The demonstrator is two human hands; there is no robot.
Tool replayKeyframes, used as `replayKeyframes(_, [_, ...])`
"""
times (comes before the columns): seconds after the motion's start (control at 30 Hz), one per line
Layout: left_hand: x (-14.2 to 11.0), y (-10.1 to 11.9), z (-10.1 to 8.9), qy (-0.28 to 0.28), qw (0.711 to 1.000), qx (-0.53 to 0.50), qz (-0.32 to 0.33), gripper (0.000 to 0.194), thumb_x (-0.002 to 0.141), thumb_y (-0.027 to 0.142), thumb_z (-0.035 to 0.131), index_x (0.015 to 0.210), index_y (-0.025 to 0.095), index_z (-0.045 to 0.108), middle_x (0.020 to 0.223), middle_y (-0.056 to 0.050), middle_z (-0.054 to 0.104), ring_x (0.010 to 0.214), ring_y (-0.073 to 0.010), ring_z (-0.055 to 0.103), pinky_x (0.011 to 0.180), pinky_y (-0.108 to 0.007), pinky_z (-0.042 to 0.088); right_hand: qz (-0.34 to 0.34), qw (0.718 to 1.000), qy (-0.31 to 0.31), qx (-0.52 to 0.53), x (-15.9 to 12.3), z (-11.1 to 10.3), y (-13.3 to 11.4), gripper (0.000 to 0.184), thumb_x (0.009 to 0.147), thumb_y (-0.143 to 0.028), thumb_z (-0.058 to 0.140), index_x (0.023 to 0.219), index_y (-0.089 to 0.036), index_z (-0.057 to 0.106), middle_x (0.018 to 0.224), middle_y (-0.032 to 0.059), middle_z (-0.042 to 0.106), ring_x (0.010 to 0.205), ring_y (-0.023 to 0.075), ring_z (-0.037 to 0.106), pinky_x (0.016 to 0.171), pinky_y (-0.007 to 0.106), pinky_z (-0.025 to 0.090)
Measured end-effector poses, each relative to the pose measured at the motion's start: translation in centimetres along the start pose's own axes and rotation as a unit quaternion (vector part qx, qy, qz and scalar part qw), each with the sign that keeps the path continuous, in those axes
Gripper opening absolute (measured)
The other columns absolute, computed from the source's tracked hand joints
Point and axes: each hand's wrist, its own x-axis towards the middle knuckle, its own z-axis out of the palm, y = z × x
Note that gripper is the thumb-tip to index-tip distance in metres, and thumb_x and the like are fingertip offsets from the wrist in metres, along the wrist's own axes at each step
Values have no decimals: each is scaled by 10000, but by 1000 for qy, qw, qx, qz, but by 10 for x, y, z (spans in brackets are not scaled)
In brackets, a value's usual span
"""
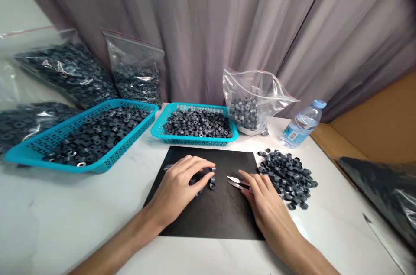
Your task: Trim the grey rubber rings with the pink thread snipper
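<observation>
Over the left part of a black mat (pixel 224 218) is my left hand (pixel 182 182), its thumb and index finger closed on a small dark grey plastic ring (pixel 212 169). Just below its fingertips another dark ring (pixel 212 186) lies on the mat, and several more sit partly hidden under the palm. My right hand (pixel 263 197) grips a pair of small thread snips (pixel 236 182) at the mat's right side. Their blades point left and stand slightly apart; a bit of pink handle shows, the rest is covered by the fingers.
Right of the mat lies a loose pile of dark rings (pixel 289 175). Behind stand a blue basket (pixel 195 140) and a larger blue basket (pixel 107 164), both filled with rings. Zip bags of rings (pixel 245 112), a water bottle (pixel 300 125) and a cardboard box (pixel 380 123) surround the white table.
</observation>
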Motion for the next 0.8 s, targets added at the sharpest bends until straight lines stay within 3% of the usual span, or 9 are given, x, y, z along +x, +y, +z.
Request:
replayKeyframes(0.23, [-2,7,-3,25,999,33,25,168,934,267,613,1069,250,711,1040,-39,758,947,-223,642,885,-371,462,-12,1000,4,4,4,-7,-3,237,1027,-175,402,1195,-228,561,1102,101,629,956,259,585,795,417,550])
replayKeyframes(0.53, [-4,5,-1,46,995,82,38,190,919,296,628,1064,236,736,945,-58,743,858,-210,629,789,-334,475,-19,1000,-21,5,5,-7,-2,245,1018,-119,392,1188,-213,542,1085,98,608,955,262,553,807,432,528])
replayKeyframes(0.8, [-5,9,-3,2,999,51,15,208,948,295,582,1057,263,756,1046,-61,761,921,-228,644,843,-351,485,-31,999,-5,-8,6,-6,-1,239,1026,-160,395,1189,-229,555,1061,93,605,935,254,576,769,400,542])
